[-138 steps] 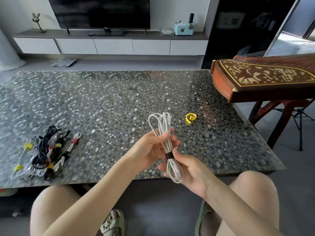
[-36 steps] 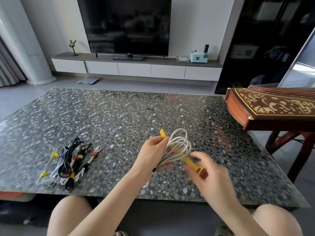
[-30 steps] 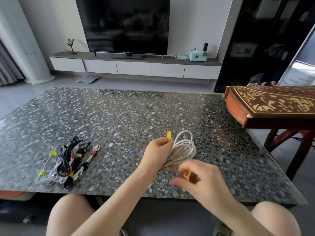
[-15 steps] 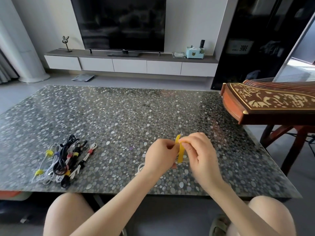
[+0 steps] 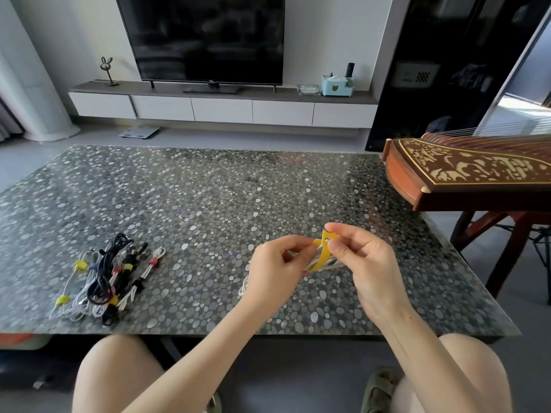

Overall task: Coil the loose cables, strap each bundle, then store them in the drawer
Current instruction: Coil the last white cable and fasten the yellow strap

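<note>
My left hand grips a coiled white cable just above the pebble-patterned table, near its front edge. Most of the coil is hidden behind my fingers; one loop shows under my left palm. A yellow strap loops around the coil. My right hand pinches the strap's upper end between thumb and forefinger. A pile of strapped black and white cable bundles lies on the table at the front left.
A carved wooden zither on a stand overhangs the table's right side. A TV console with white drawers runs along the far wall. My knees are under the table's front edge.
The strap lay on the table 4.6 s ago while both hands held the coil. My right hand has since brought it around the coil and now pinches its upper end.
</note>
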The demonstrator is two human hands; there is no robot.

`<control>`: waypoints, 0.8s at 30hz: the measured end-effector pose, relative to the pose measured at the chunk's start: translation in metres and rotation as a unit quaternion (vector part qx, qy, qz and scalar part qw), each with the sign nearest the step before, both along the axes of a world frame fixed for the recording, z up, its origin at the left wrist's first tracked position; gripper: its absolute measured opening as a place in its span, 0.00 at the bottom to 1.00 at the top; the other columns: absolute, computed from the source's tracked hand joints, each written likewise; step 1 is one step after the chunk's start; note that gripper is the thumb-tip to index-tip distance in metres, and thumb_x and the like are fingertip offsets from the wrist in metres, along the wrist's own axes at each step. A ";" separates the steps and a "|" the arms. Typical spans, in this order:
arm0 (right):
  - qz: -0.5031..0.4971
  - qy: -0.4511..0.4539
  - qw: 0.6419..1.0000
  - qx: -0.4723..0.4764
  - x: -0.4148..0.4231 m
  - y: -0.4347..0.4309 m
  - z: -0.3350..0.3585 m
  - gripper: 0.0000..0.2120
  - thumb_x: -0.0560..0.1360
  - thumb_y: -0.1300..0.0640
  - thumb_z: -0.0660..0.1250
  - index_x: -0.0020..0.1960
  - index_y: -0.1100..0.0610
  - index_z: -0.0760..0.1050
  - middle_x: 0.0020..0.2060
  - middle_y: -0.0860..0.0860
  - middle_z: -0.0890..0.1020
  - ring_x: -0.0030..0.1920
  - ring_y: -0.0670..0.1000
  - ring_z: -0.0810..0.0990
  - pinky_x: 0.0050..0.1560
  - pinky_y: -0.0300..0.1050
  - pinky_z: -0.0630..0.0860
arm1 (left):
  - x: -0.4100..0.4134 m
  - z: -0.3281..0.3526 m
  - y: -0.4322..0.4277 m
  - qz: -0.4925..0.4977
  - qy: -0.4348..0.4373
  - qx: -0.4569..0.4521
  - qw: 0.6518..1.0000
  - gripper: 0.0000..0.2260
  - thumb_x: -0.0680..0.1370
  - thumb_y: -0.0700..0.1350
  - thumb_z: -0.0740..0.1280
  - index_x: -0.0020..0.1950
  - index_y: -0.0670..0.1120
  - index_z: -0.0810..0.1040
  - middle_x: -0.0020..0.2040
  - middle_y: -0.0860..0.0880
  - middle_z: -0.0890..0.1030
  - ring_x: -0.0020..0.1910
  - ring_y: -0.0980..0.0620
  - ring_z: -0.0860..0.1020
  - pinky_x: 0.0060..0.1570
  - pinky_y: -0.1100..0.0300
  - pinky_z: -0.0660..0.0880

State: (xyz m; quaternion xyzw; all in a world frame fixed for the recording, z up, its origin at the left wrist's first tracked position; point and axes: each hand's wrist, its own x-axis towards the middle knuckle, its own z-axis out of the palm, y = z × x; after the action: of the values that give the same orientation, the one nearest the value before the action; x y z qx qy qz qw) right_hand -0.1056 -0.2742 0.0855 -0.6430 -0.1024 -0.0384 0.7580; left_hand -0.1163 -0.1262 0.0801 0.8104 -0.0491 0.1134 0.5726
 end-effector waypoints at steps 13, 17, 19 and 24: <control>0.009 -0.065 0.984 -0.168 0.006 -0.007 0.008 0.06 0.72 0.57 0.71 0.45 0.47 0.82 0.42 0.46 0.85 0.45 0.45 0.83 0.47 0.37 0.79 | -0.001 0.003 -0.003 0.007 -0.020 0.043 0.999 0.05 0.76 0.43 0.69 0.44 0.53 0.82 0.32 0.56 0.81 0.31 0.53 0.78 0.33 0.56 0.76; 0.017 -0.068 0.977 -0.201 0.007 -0.010 0.007 0.08 0.73 0.60 0.71 0.46 0.47 0.82 0.42 0.44 0.85 0.45 0.45 0.84 0.46 0.39 0.80 | 0.000 0.003 -0.004 0.002 -0.027 0.062 0.998 0.05 0.76 0.43 0.68 0.43 0.52 0.82 0.29 0.58 0.78 0.27 0.59 0.73 0.32 0.57 0.74; 0.001 -0.069 0.980 -0.186 0.009 -0.011 0.007 0.08 0.73 0.61 0.71 0.44 0.48 0.82 0.40 0.46 0.85 0.43 0.45 0.84 0.44 0.37 0.79 | 0.001 0.005 -0.002 -0.026 -0.019 0.055 0.998 0.05 0.76 0.43 0.67 0.45 0.51 0.82 0.32 0.57 0.79 0.29 0.57 0.75 0.35 0.56 0.76; -0.040 -0.102 0.972 -0.208 0.013 -0.016 0.006 0.08 0.73 0.63 0.70 0.42 0.49 0.81 0.38 0.45 0.85 0.40 0.44 0.83 0.42 0.34 0.78 | 0.003 0.004 0.005 -0.072 0.025 0.108 0.991 0.05 0.76 0.46 0.69 0.50 0.49 0.83 0.36 0.57 0.82 0.34 0.61 0.78 0.35 0.71 0.71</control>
State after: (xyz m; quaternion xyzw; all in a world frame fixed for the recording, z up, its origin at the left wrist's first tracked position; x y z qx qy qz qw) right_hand -0.0927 -0.2901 0.0917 -0.7827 -0.1592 -0.1122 0.5912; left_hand -0.1129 -0.1214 0.0839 0.8644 -0.1053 0.0461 0.4895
